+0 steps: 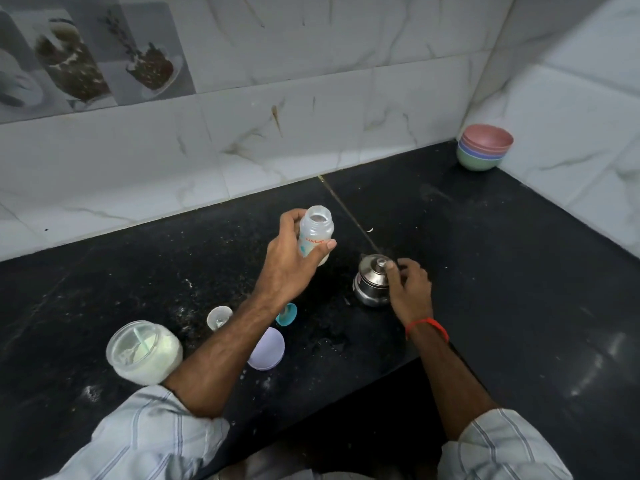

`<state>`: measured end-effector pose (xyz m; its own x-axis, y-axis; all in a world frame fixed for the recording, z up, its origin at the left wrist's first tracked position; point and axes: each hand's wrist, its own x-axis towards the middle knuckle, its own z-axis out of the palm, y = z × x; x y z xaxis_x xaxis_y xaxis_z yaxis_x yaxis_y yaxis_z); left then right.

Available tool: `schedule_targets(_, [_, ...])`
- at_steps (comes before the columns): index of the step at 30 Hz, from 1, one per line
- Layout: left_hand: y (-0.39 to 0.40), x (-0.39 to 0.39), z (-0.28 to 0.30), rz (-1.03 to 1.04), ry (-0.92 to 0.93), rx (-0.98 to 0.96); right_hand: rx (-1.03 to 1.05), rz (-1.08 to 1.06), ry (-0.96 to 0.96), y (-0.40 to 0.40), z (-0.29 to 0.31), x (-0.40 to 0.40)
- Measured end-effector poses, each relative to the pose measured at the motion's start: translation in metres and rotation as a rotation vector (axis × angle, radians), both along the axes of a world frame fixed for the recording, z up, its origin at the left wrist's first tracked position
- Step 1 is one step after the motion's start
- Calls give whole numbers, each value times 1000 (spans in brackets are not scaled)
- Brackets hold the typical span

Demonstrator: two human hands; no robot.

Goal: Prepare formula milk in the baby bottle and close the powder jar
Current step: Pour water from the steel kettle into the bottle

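My left hand holds an open, translucent baby bottle upright above the black counter; white liquid or powder shows near its bottom. To its right stands a small steel kettle with a lid knob, and my right hand rests on its far side with the fingers curled at the handle. The powder jar stands open at the near left, with white powder and a scoop inside. Its lilac lid lies beside my left forearm.
A clear bottle cap and a teal bottle ring lie on the counter near my left forearm. Stacked coloured bowls sit in the back right corner. Tiled walls bound the back and right. Powder specks dot the counter.
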<state>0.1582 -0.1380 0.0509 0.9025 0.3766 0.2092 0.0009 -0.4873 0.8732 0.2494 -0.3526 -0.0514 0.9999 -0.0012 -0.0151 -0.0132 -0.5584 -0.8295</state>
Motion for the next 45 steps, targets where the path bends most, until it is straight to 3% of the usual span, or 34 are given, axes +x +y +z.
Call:
schedule_targets(5, [-6,0,-10,-25,47,-18,366,-180,195,-1,-10,-13])
schedule_targets(14, [-1,-15,-23,5,87,-40,519,-87,150,-12,-59,-27])
schedule_targets(18, [1,-24,-27,9,120,-42,709,-116,100,0,-27,-39])
schedule_targets(23, [7,-34,-36,27,142,-36,744,-32,122,3,2,-43])
schedule_targets(32, [10,-45,-47,26,157,-65,657,257,6,18,87,-31])
schedule_targets(45, [14,-51,-46,23,154,-82,65,566,-272,38,148,-24])
